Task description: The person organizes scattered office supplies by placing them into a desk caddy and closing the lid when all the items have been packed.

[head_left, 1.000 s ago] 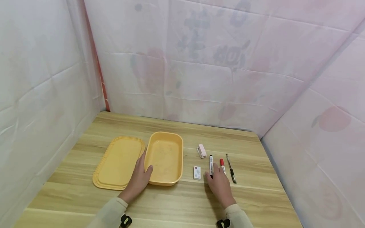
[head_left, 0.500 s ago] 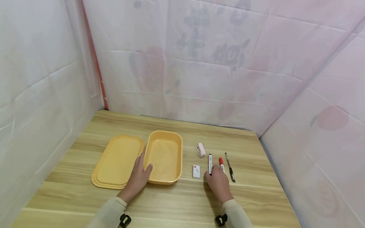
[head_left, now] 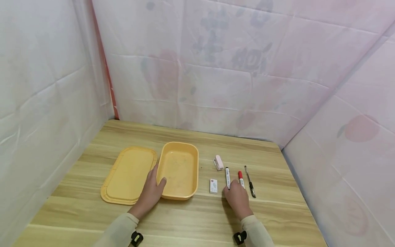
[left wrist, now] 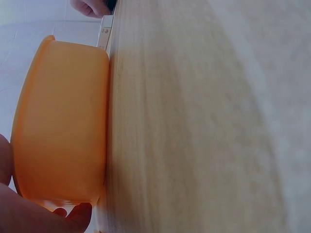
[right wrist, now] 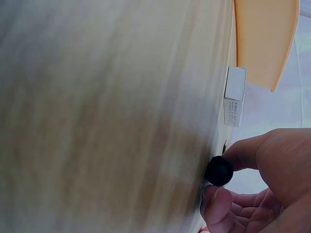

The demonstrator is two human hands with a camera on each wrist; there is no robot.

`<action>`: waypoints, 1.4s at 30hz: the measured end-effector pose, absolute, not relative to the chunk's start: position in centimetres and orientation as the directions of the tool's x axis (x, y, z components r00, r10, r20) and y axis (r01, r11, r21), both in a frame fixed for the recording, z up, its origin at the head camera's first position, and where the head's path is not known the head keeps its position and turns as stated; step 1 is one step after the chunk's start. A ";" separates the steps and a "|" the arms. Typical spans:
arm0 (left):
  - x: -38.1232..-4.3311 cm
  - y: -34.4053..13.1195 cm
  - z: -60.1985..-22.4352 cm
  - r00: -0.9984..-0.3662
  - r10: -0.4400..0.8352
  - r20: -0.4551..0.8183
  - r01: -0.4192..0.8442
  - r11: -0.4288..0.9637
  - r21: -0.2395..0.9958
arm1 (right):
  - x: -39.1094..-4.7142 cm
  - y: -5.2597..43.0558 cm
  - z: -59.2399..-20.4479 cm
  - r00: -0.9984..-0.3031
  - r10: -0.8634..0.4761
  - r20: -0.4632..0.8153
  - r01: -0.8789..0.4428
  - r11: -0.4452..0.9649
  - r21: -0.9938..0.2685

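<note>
At the left wall of a yellow plastic bin [head_left: 198, 168], my left hand [head_left: 150, 192] holds on, thumb over the rim and fingers along the outside. The left wrist view shows the bin's side [left wrist: 68, 121] upright on the table. My right hand [head_left: 237, 199] pinches the near end of a white marker [head_left: 227, 176] lying on the table. From the right wrist, the marker's black end [right wrist: 219, 171] is seen between thumb and fingers. Just right of it lies a red-capped marker [head_left: 240, 175], its lower part hidden by the hand. A small white box [head_left: 213, 186] sits left of the hand.
A flat yellow lid [head_left: 129, 175] lies left of the bin. Beyond the white box is a small pink stapler [head_left: 218, 162]. A black-gripped pen [head_left: 250, 183] lies rightmost. Pale sheets [head_left: 200, 85] enclose the table [head_left: 185, 223] at the back and sides.
My right hand has closed in on the white marker's near end and the marker has turned slightly. The left hand stays on the bin, with no clear movement.
</note>
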State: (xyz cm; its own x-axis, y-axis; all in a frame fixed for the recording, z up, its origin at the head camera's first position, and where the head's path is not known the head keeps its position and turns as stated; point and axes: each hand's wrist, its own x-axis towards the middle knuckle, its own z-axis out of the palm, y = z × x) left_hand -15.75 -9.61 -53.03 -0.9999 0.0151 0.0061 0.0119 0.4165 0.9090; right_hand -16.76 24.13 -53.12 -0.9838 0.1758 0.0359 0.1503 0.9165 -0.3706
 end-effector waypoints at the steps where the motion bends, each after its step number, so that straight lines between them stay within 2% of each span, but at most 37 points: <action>1: -15.8 -9.6 -53.1 -1.000 0.016 0.002 0.009 0.415 0.910 | -16.7 24.1 -53.1 -0.984 0.175 0.032 0.151 0.916 -0.372; 14: -15.6 -9.7 -53.3 -1.000 0.015 -0.008 -0.001 0.410 0.912 | -16.9 23.9 -52.5 -0.982 0.189 0.017 0.165 0.895 -0.415; 23: -15.7 -9.6 -53.5 -1.000 0.002 0.022 0.021 0.365 0.931 | -17.6 22.8 -50.2 -0.982 0.142 0.128 0.075 0.903 -0.423; 42: -16.4 -9.4 -54.0 -0.998 -0.015 0.056 0.046 0.375 0.926 | -18.4 17.1 -46.3 -0.978 0.006 0.207 -0.099 0.865 -0.491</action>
State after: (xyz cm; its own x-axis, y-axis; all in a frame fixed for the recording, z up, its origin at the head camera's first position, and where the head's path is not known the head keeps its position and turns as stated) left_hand -16.41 -9.38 -53.96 -0.9983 -0.0151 0.0557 0.0460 0.3747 0.9260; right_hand -18.40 17.15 -46.34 -0.9784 0.0056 0.2067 -0.0988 0.8653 -0.4914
